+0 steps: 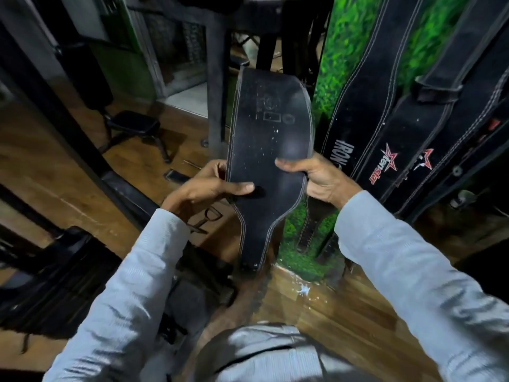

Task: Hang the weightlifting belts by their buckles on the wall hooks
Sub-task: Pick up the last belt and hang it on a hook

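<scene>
I hold a wide black leather weightlifting belt point(271, 128) with white stitching upright in front of me. My left hand point(205, 186) grips its left edge, thumb across the face. My right hand point(311, 175) grips its right edge, thumb on the front. The belt's narrow lower end point(254, 244) hangs down toward the floor. Its buckle is not in sight. To the right, several black belts hang down the green leafy wall: one marked IRON point(355, 100) and two with red star logos point(407, 139). No hooks are in view.
A green foliage wall panel point(341, 51) runs up the right of centre. A dark steel machine post point(216, 86) stands just behind the held belt. A padded bench point(132, 125) stands on the wooden floor at left. Dark gear point(55, 274) lies on the floor by my left arm.
</scene>
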{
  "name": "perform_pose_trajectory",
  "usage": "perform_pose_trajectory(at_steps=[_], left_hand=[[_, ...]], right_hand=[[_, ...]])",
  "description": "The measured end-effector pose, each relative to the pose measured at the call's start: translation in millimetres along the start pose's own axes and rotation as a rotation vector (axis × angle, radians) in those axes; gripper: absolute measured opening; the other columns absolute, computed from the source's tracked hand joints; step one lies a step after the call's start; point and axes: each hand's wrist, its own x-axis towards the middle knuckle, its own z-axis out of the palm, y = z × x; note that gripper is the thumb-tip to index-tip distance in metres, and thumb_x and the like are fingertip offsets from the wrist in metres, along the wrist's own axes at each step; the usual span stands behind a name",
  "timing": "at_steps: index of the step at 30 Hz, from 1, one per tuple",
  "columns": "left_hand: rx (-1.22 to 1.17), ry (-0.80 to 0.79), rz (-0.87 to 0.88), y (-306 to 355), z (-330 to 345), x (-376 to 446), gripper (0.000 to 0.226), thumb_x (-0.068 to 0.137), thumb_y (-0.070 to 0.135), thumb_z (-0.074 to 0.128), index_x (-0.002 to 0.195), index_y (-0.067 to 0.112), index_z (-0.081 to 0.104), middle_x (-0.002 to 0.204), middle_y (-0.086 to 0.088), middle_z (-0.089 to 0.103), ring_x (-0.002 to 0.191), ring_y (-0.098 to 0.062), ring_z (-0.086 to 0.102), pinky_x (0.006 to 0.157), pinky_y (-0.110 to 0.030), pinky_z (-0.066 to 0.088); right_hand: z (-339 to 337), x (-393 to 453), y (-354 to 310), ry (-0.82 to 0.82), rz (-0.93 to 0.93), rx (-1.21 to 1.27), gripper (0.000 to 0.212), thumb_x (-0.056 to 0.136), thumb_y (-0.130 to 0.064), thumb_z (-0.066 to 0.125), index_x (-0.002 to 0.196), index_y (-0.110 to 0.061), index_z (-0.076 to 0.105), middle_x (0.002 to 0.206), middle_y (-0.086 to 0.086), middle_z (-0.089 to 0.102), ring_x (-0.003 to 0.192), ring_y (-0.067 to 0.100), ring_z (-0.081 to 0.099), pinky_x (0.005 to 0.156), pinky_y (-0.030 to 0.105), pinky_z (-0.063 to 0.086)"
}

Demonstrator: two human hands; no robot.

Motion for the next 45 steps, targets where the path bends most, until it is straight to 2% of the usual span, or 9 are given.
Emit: perform_pose_trajectory(at_steps=[5, 9, 12, 17, 27, 30, 34, 38, 45], left_hand=[[-0.387, 0.141, 0.048, 29.7, -9.9, 29.6, 0.057, 0.086, 0.037, 0.073, 0.124, -0.004, 0.06, 0.125, -0.022, 0.063, 0.114, -0.033, 0.062, 0.111, -0.044, 0.049], [-0.434, 0.279, 0.093, 26.5, -9.6, 43.6, 0.022, 0.088, 0.022, 0.072, 0.095, 0.001, 0.075, 0.101, -0.014, 0.077, 0.097, -0.025, 0.074, 0.107, -0.035, 0.052], [-0.536, 0.202, 0.059, 15.7, -9.5, 44.2, 0.046, 0.09, 0.034, 0.068, 0.119, -0.001, 0.065, 0.12, -0.021, 0.066, 0.114, -0.036, 0.061, 0.118, -0.055, 0.037], [-0.632, 0.09, 0.069, 26.6, -4.2, 53.1, 0.09, 0.095, 0.054, 0.059, 0.154, -0.005, 0.026, 0.138, -0.016, 0.036, 0.132, -0.041, 0.031, 0.125, -0.057, 0.019], [-0.82, -0.122, 0.115, 31.9, 10.2, 52.4, 0.098, 0.094, 0.065, 0.05, 0.162, 0.013, 0.002, 0.17, -0.01, 0.002, 0.157, -0.033, -0.004, 0.127, -0.052, -0.001], [-0.867, -0.188, 0.126, 34.1, 15.4, 54.3, 0.096, 0.094, 0.067, 0.043, 0.161, 0.014, 0.0, 0.156, -0.014, 0.023, 0.154, -0.032, 0.004, 0.127, -0.051, -0.005], [-0.882, -0.288, 0.15, 65.3, 19.4, 61.8, 0.107, 0.089, 0.078, 0.041, 0.161, 0.007, 0.007, 0.17, -0.016, 0.001, 0.158, -0.034, -0.001, 0.128, -0.053, 0.001], [-0.926, -0.41, 0.026, 75.9, 35.7, 76.3, 0.133, 0.078, 0.09, 0.038, 0.152, -0.017, 0.013, 0.159, -0.039, 0.022, 0.151, -0.047, 0.027, 0.125, -0.054, 0.021], [-0.804, -0.261, -0.139, 28.7, 51.7, 58.9, 0.118, 0.082, 0.088, 0.032, 0.138, -0.015, 0.048, 0.142, -0.037, 0.051, 0.135, -0.048, 0.051, 0.115, -0.06, 0.036]], right_hand=[[0.0, -13.7, 45.8, -0.038, 0.068, -0.269, 0.086, 0.065, 0.001, 0.091, 0.143, -0.002, 0.054, 0.138, 0.014, 0.067, 0.131, 0.028, 0.062, 0.119, 0.051, 0.041], [-4.1, -20.7, 63.2, 0.005, 0.01, -0.522, 0.06, 0.069, 0.001, 0.091, 0.124, -0.008, 0.07, 0.118, 0.008, 0.078, 0.114, 0.024, 0.073, 0.105, 0.05, 0.055], [-14.6, -21.8, 50.9, -0.017, 0.004, -0.581, 0.065, 0.062, 0.001, 0.095, 0.121, -0.013, 0.071, 0.118, 0.005, 0.078, 0.115, 0.02, 0.073, 0.101, 0.039, 0.058], [-15.4, -25.4, 61.1, 0.007, 0.065, -0.664, 0.072, 0.058, -0.009, 0.1, 0.123, -0.017, 0.07, 0.117, -0.002, 0.078, 0.113, 0.011, 0.072, 0.102, 0.032, 0.057], [-24.1, -30.6, 89.2, 0.11, 0.174, -0.736, 0.073, 0.06, -0.008, 0.098, 0.12, -0.026, 0.06, 0.116, -0.012, 0.065, 0.118, 0.011, 0.06, 0.098, 0.021, 0.047], [-34.4, -32.3, 90.4, 0.201, 0.153, -0.686, 0.059, 0.06, 0.0, 0.097, 0.096, -0.032, 0.062, 0.1, -0.017, 0.067, 0.1, 0.005, 0.067, 0.085, 0.011, 0.052], [-43.0, -29.0, 91.0, 0.289, 0.134, -0.669, 0.075, 0.048, -0.021, 0.103, 0.115, -0.016, 0.068, 0.109, -0.006, 0.075, 0.11, 0.017, 0.071, 0.098, 0.028, 0.055], [-38.7, -26.1, 82.5, 0.312, 0.067, -0.664, 0.062, 0.065, -0.008, 0.096, 0.119, -0.014, 0.066, 0.114, -0.002, 0.074, 0.112, 0.017, 0.069, 0.099, 0.027, 0.052], [-46.2, -43.2, 49.1, 0.061, 0.049, -0.041, 0.04, 0.089, 0.011, 0.059, 0.12, -0.011, 0.072, 0.113, 0.008, 0.078, 0.101, 0.018, 0.072, 0.092, 0.027, 0.058]])
